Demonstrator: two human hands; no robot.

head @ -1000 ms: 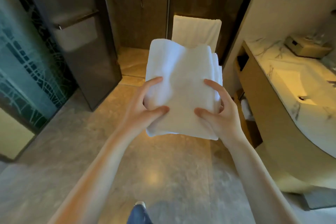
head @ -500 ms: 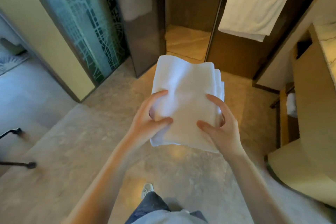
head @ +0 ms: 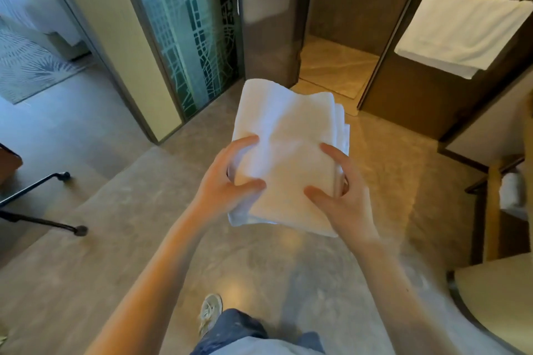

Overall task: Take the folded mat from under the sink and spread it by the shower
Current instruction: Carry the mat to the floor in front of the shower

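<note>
A white folded mat [head: 288,141] hangs in front of me at chest height, several layers thick. My left hand [head: 227,184] grips its left near edge, thumb on top. My right hand [head: 337,199] grips the right near edge the same way. The shower opening [head: 331,63] with its beige floor lies straight beyond the mat, between a dark glass door [head: 268,23] and a dark wall panel.
A white towel [head: 461,29] hangs on the panel at upper right. The vanity [head: 496,291] with its under-sink shelf [head: 510,190] is at the right edge. A patterned glass partition [head: 187,37] stands at left; black stand legs [head: 37,202] lie on the floor. My shoe [head: 210,311] is below.
The view has swung further left and down; the vanity slid toward the right edge and the doorway at left came in. Both hands keep the same grip on the mat.
</note>
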